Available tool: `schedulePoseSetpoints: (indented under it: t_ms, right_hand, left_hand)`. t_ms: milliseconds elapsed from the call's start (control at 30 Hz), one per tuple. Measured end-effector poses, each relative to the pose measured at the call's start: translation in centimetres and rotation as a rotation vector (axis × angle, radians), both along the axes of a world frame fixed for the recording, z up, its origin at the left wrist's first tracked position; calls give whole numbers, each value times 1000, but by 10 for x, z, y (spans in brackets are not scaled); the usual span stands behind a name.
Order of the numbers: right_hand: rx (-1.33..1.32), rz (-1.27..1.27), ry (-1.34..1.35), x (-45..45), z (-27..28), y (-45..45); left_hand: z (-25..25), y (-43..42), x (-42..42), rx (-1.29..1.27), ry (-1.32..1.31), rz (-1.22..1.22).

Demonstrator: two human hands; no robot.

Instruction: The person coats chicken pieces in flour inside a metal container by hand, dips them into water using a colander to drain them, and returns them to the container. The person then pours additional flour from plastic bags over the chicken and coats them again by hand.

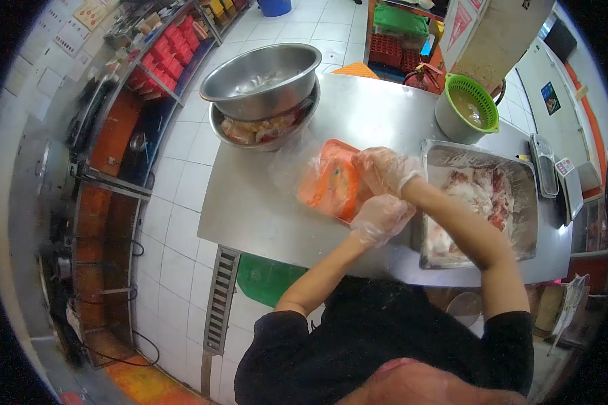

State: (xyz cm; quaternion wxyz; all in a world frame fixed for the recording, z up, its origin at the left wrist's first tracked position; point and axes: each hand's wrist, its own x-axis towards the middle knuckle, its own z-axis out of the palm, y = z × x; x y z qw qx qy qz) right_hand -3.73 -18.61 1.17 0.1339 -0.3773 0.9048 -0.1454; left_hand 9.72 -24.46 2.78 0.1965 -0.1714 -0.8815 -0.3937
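My left hand (pixel 383 219), in a clear plastic glove, is closed at the near right edge of an orange tray (pixel 342 146). Just beyond it, my right hand (pixel 387 172), gloved the same way, is closed with its fingers bent over the tray's right side. The two hands nearly touch, and whatever their fingers pinch is hidden. An orange-and-clear plastic bag (pixel 348 183) lies in the tray. More clear plastic film (pixel 292 162) spreads to the left. Right of my hands stands a metal pan (pixel 422 202) holding raw meat (pixel 496 196) partly covered in white powder.
At the table's far left, a steel bowl (pixel 263 94) rests on another bowl (pixel 226 137) with food inside. A green strainer basket (pixel 490 127) sits in a pale bucket (pixel 451 120) at the far right. A scale-like device (pixel 569 191) stands right of the pan on the steel table (pixel 277 216).
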Motion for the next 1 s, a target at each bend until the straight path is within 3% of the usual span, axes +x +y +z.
schedulePoseSetpoints:
  t_ms: [67,133,267,333,400,467,533,567,633,700,733,767,833,867,900,967,1000]
  right_hand:
    - [-52,-17,-116,3,5,-3]
    - [477,-13,64,33,69,-17]
    - [410,-103,32,43,73,-19]
    - [529,160,164,47,78,-20]
    - [411,302,174,15,37,-16]
    - [300,443,171,14,38,-4]
    - [-195,230,-71,35,103,18]
    - [-192,223,-71,31,110,29]
    - [137,128,-8,17,129,51]
    - [23,71,-98,17,170,69]
    - [-122,-142,-377,20,186,80]
    - [-125,-170,-362,15,183,98]
    - [-769,-239,-751,-1,160,146]
    - [-1082,-265,-1006,-4,142,160]
    - [-1352,-289,-1071,-1,136,155]
    - [-1641,-214,-1174,13,135,163]
    - [-1660,-220,-1149,14,132,173]
  left_hand:
    - [-8,0,1,-34,-38,-3]
    - [-11,0,5,-59,-48,17]
    - [-33,-5,10,13,-116,34]
    - [-39,-8,15,61,-104,49]
    - [-41,-16,18,112,-93,65]
    - [-28,-27,27,53,-213,164]
    - [-29,-33,27,66,-168,200]
    - [-27,-37,26,71,-141,216]
    - [-21,-44,28,114,-194,231]
    - [-11,-55,31,147,-271,208]
    - [-4,-61,31,24,-260,184]
    - [5,-66,30,-97,-244,155]
    - [55,-75,32,10,-219,-92]
    - [55,-76,26,12,-198,-130]
    - [52,-75,21,98,-110,-59]
    - [61,-65,7,181,-18,-15]
    - [75,-58,3,172,57,39]
